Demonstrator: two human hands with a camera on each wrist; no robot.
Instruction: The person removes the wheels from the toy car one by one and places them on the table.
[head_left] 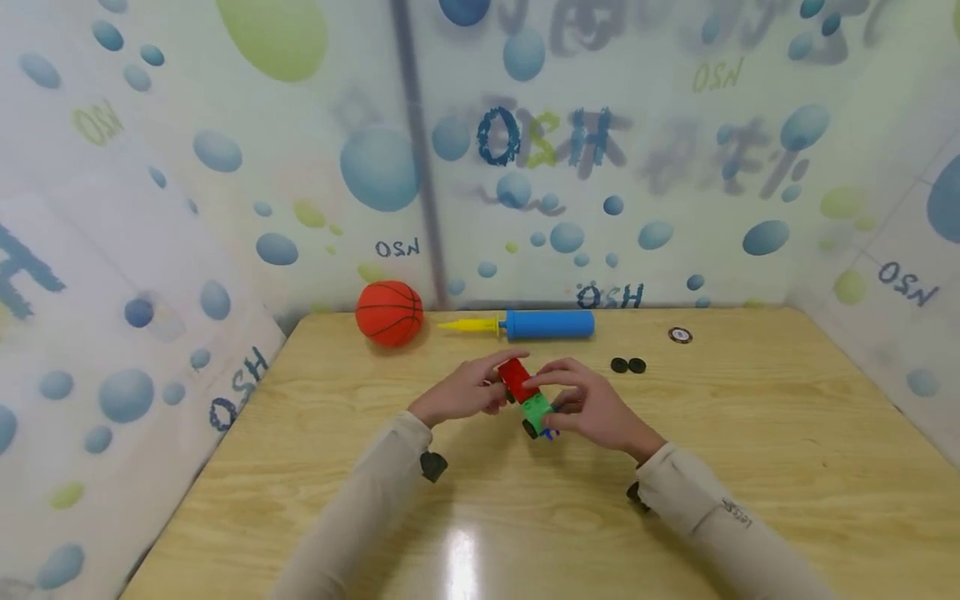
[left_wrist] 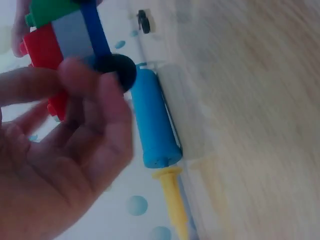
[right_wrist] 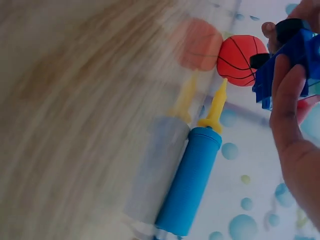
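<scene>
Sleeves in pale beige reach in from the near edge of the wooden table (head_left: 750, 433), and both hands meet over its middle around a small toy car (head_left: 528, 398) built of plastic bricks. It is held just above the tabletop, red block at the far end, green block nearer, black wheels and a blue base underneath. Fingers of the left hand (head_left: 465, 392) are curled round the red end, while the right hand (head_left: 592, 408) pinches the green end and the blue underside (the wrist views show fingertips close by a wheel). Being hard, light plastic, the car should feel stiff but may come apart at the joints if twisted; I would judge the solid blocks the safer place to grip, not the wheels. At the far edge lie an orange ball (head_left: 389, 312) on the left and a blue pump (head_left: 540, 324) with a yellow nozzle beside it. Two loose black wheels (head_left: 627, 365) sit just right of the hands, a small round disc (head_left: 680, 335) farther off. None of these crowds the hands.
</scene>
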